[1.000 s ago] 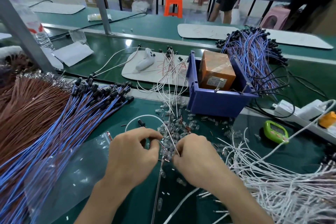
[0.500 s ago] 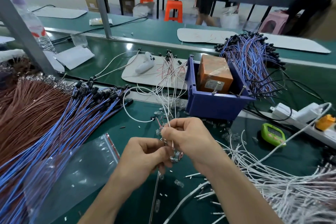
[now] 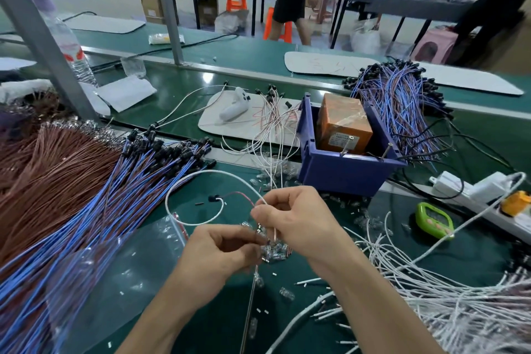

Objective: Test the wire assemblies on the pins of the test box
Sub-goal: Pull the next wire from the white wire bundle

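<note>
Centre frame: right hand (image 3: 298, 221) and left hand (image 3: 218, 250) both pinch the white wire assembly (image 3: 207, 171). It looks light and limp, so is best held near its ends to reach the test box (image 3: 343, 121), upper right.

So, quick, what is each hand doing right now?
Left hand: fingers curled in a pinch; what it holds is too blurred to tell.
Right hand: pinches the white wire.

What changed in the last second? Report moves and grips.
The right hand rose from the clear plastic connectors, fingers pinching the thin white wire, whose loop now spreads left. The left hand stays curled beside it, its hold blurred. Blue plastic bin, blue wire bundles unmoved.
</note>
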Demonstrator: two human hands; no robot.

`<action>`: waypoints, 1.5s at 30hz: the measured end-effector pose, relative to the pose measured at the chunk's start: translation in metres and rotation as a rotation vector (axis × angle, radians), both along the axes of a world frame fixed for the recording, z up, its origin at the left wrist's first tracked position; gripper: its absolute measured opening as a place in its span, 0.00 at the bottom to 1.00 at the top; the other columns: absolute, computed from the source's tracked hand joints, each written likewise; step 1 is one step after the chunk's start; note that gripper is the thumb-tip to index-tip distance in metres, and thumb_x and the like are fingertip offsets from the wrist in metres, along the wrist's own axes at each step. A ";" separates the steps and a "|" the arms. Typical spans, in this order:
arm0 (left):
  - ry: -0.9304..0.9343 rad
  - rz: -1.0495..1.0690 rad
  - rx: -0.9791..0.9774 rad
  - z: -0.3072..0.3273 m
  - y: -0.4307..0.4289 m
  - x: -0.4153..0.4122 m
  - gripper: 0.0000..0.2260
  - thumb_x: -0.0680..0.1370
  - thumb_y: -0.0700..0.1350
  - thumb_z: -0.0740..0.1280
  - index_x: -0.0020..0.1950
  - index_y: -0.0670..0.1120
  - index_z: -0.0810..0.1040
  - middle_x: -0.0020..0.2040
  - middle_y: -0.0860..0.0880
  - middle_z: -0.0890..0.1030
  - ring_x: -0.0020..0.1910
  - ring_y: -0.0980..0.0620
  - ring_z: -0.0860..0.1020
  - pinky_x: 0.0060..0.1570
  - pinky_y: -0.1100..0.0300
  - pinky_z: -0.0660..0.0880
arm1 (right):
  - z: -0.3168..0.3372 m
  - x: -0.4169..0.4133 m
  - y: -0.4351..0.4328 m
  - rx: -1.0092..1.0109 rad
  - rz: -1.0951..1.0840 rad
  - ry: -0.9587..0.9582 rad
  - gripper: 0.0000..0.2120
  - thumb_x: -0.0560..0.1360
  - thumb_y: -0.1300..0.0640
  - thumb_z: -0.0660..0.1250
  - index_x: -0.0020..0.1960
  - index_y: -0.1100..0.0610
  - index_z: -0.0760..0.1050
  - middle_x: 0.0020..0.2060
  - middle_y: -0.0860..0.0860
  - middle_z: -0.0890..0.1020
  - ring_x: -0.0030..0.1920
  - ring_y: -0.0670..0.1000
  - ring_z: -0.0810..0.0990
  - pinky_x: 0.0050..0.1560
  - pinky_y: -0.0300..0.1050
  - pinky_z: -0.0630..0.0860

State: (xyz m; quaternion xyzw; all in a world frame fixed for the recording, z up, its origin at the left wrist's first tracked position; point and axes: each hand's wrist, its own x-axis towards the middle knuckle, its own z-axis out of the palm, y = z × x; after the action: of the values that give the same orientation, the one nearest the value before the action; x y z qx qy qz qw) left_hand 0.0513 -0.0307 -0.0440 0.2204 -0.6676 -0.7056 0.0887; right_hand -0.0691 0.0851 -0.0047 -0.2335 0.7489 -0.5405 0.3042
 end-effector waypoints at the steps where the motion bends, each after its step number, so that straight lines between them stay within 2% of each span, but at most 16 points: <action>1: -0.001 0.001 -0.011 0.000 -0.001 0.002 0.12 0.74 0.29 0.74 0.42 0.46 0.89 0.35 0.43 0.85 0.32 0.54 0.79 0.34 0.65 0.77 | -0.001 0.001 0.002 -0.020 -0.014 -0.011 0.05 0.74 0.59 0.74 0.39 0.55 0.84 0.26 0.50 0.78 0.28 0.49 0.72 0.31 0.43 0.69; 4: -0.004 -0.041 -0.022 0.001 -0.005 0.004 0.08 0.68 0.36 0.78 0.43 0.48 0.90 0.35 0.44 0.86 0.32 0.56 0.79 0.33 0.65 0.76 | -0.004 0.004 0.010 -0.078 -0.053 -0.038 0.05 0.75 0.62 0.74 0.39 0.58 0.84 0.25 0.52 0.77 0.27 0.49 0.70 0.29 0.39 0.67; 10: -0.040 -0.298 -0.191 -0.001 -0.010 0.004 0.09 0.70 0.47 0.70 0.45 0.53 0.89 0.29 0.49 0.81 0.31 0.54 0.75 0.35 0.60 0.72 | -0.003 0.009 0.021 -0.185 -0.070 -0.109 0.10 0.75 0.66 0.73 0.37 0.56 0.84 0.26 0.53 0.77 0.27 0.49 0.71 0.29 0.36 0.68; 15: -0.107 -0.520 -0.251 0.004 -0.013 -0.004 0.12 0.68 0.47 0.68 0.47 0.55 0.89 0.32 0.51 0.83 0.32 0.56 0.77 0.37 0.64 0.74 | 0.000 0.007 0.027 -0.221 -0.148 -0.165 0.09 0.76 0.65 0.73 0.38 0.58 0.84 0.27 0.54 0.76 0.26 0.47 0.70 0.29 0.36 0.67; 17: -0.208 -0.641 -0.348 -0.001 -0.018 -0.004 0.11 0.70 0.47 0.71 0.46 0.59 0.89 0.39 0.54 0.86 0.38 0.59 0.82 0.45 0.63 0.77 | 0.004 0.003 0.032 -0.242 -0.163 -0.175 0.11 0.77 0.65 0.72 0.37 0.57 0.83 0.25 0.52 0.76 0.24 0.44 0.69 0.25 0.32 0.66; 19: -0.226 -0.583 -0.373 -0.006 -0.018 -0.003 0.08 0.72 0.48 0.74 0.46 0.61 0.89 0.51 0.61 0.86 0.51 0.63 0.83 0.56 0.61 0.77 | 0.011 0.000 0.036 -0.218 -0.105 -0.098 0.09 0.77 0.64 0.72 0.38 0.58 0.83 0.25 0.52 0.76 0.23 0.44 0.70 0.25 0.32 0.66; 21: -0.162 -0.417 -0.276 -0.007 -0.013 -0.005 0.09 0.72 0.50 0.75 0.50 0.62 0.88 0.57 0.60 0.85 0.56 0.62 0.82 0.59 0.62 0.77 | 0.016 -0.004 0.039 -0.185 -0.042 -0.036 0.08 0.77 0.63 0.73 0.39 0.57 0.84 0.26 0.51 0.77 0.25 0.45 0.71 0.26 0.34 0.68; 24: -0.030 -0.192 -0.067 -0.004 -0.005 -0.015 0.09 0.75 0.50 0.76 0.54 0.61 0.87 0.49 0.51 0.88 0.45 0.59 0.83 0.44 0.71 0.76 | 0.016 -0.009 0.045 -0.117 -0.024 0.041 0.08 0.77 0.62 0.73 0.40 0.55 0.84 0.26 0.51 0.78 0.26 0.45 0.70 0.27 0.35 0.67; 26: 0.042 -0.150 0.034 0.002 0.003 -0.023 0.09 0.76 0.52 0.72 0.55 0.60 0.87 0.49 0.47 0.88 0.42 0.57 0.82 0.39 0.69 0.74 | 0.012 -0.008 0.047 -0.091 -0.040 0.067 0.08 0.77 0.61 0.73 0.40 0.55 0.85 0.26 0.49 0.78 0.25 0.43 0.70 0.27 0.35 0.67; 30: 0.132 -0.031 0.229 0.008 0.019 -0.039 0.14 0.72 0.53 0.74 0.52 0.47 0.88 0.54 0.44 0.87 0.49 0.48 0.84 0.47 0.61 0.79 | -0.002 0.004 0.042 0.053 -0.033 0.223 0.07 0.76 0.55 0.74 0.39 0.51 0.83 0.27 0.52 0.80 0.26 0.44 0.70 0.29 0.42 0.68; 32: 0.156 0.028 0.225 0.011 0.024 -0.042 0.14 0.69 0.53 0.73 0.48 0.46 0.89 0.50 0.43 0.88 0.49 0.49 0.85 0.47 0.63 0.80 | -0.008 0.010 0.041 0.090 -0.046 0.320 0.09 0.75 0.50 0.73 0.37 0.51 0.81 0.26 0.51 0.78 0.25 0.43 0.68 0.27 0.39 0.66; 34: 0.163 0.098 0.115 0.015 0.026 -0.043 0.05 0.72 0.47 0.74 0.44 0.50 0.90 0.44 0.46 0.88 0.44 0.55 0.85 0.43 0.67 0.78 | -0.007 0.015 0.044 0.138 -0.025 0.381 0.09 0.74 0.46 0.73 0.39 0.50 0.80 0.25 0.45 0.76 0.25 0.43 0.68 0.26 0.35 0.65; 37: 0.129 0.226 -0.238 0.021 0.016 -0.038 0.13 0.78 0.39 0.73 0.40 0.56 0.89 0.38 0.54 0.87 0.37 0.62 0.83 0.40 0.67 0.77 | 0.003 0.012 0.052 0.198 -0.016 0.513 0.07 0.74 0.42 0.72 0.43 0.45 0.82 0.32 0.38 0.82 0.31 0.40 0.78 0.32 0.34 0.74; 40: -0.022 0.232 -0.713 0.031 0.006 -0.031 0.09 0.79 0.46 0.72 0.45 0.61 0.86 0.39 0.61 0.85 0.39 0.60 0.82 0.42 0.58 0.76 | 0.024 0.007 0.063 0.105 -0.205 0.726 0.01 0.75 0.50 0.74 0.47 0.44 0.85 0.35 0.37 0.84 0.37 0.38 0.82 0.38 0.33 0.77; 42: -0.073 0.261 -0.973 0.034 0.005 -0.024 0.07 0.79 0.47 0.72 0.48 0.62 0.85 0.40 0.59 0.84 0.39 0.56 0.80 0.41 0.57 0.73 | 0.035 0.011 0.064 0.044 -0.231 0.833 0.05 0.75 0.53 0.73 0.50 0.44 0.84 0.37 0.38 0.84 0.39 0.39 0.83 0.40 0.33 0.78; 45: 0.089 0.255 -1.055 0.036 0.006 -0.012 0.07 0.77 0.46 0.70 0.50 0.58 0.85 0.40 0.63 0.80 0.42 0.58 0.77 0.43 0.62 0.70 | 0.043 0.028 0.056 -0.064 -0.121 0.998 0.09 0.76 0.59 0.71 0.53 0.48 0.85 0.43 0.41 0.85 0.44 0.40 0.82 0.47 0.35 0.79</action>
State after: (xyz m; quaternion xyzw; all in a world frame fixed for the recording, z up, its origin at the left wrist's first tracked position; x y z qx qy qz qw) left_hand 0.0391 -0.0242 -0.0083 0.1953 -0.8946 -0.2669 0.3003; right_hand -0.0413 0.1411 0.0385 -0.4290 0.7983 -0.4022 -0.1300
